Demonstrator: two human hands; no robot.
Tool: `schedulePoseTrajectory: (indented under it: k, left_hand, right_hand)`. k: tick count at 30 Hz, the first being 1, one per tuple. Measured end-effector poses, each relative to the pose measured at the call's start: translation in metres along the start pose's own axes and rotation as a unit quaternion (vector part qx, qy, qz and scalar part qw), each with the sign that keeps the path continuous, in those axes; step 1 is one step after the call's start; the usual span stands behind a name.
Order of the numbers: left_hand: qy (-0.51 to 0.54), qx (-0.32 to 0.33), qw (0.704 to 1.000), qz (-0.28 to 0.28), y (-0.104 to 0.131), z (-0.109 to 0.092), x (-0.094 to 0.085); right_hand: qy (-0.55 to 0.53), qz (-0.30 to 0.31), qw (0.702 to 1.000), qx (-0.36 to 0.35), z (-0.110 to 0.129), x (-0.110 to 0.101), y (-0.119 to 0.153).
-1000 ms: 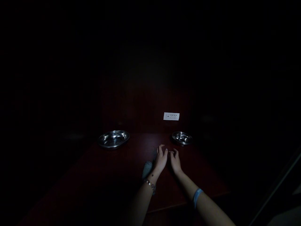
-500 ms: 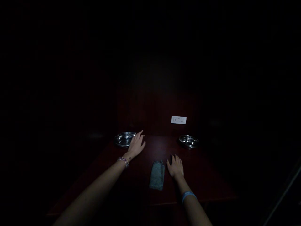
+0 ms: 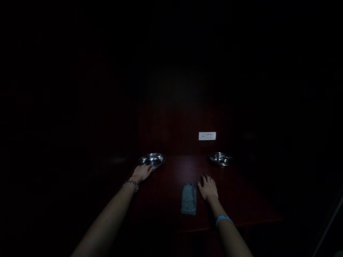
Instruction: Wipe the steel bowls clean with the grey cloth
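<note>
My left hand (image 3: pixel 142 172), with a beaded bracelet at the wrist, is at the near rim of a shiny metal bowl (image 3: pixel 157 159) on the left. Its fingers curl over that rim, and the fingertips are partly hard to make out in the dark. My right hand (image 3: pixel 209 189) lies flat, palm down, on the dark red table (image 3: pixel 174 175), fingers slightly spread, holding nothing. A folded grey-green cloth (image 3: pixel 188 200) with frayed edges lies just left of my right hand, apart from it.
A second metal bowl (image 3: pixel 220 159) stands at the back right of the table. On the dark red wall behind is a white socket panel (image 3: pixel 207 136). The surroundings are very dark.
My left hand has moved left and down from above the bowl's right side to its near rim. My right hand stays flat beside the cloth. The whole view has shifted slightly.
</note>
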State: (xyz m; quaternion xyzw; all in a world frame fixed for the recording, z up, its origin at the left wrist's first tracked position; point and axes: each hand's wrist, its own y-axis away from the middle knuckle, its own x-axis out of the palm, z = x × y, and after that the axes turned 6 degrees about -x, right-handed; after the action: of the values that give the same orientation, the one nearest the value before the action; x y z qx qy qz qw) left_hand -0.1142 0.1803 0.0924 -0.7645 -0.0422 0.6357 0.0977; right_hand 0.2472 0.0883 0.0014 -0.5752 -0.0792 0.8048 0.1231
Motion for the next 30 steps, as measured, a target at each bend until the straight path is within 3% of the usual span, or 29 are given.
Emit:
schedulePoseTrajectory:
  k: [11,16,20,23,27,30]
  left_hand:
    - [-0.015,0.029,0.999,0.010,-0.008,0.005,-0.008]
    - [-0.083,0.082,0.993,0.022,-0.012,0.011,-0.017]
    - [-0.092,0.080,0.993,-0.001,-0.013,0.012,-0.029]
    - [-0.068,0.084,0.994,-0.016,-0.012,0.013,-0.039]
    - [0.037,0.142,0.989,-0.034,-0.010,0.007,-0.052]
    - [0.107,0.147,0.977,-0.108,0.003,-0.014,-0.059]
  right_hand:
    - [0.007,-0.009,1.000,-0.002,-0.001,0.003,-0.003]
    - [0.019,-0.004,1.000,-0.002,-0.002,0.003,-0.004]
    - [0.029,-0.003,1.000,-0.002,-0.003,0.005,-0.004]
    - [0.032,-0.008,0.999,-0.002,-0.003,0.006,-0.005]
    - [0.034,-0.018,0.999,-0.006,-0.003,0.008,-0.005]
    - [0.036,-0.030,0.999,-0.012,-0.004,0.012,-0.006]
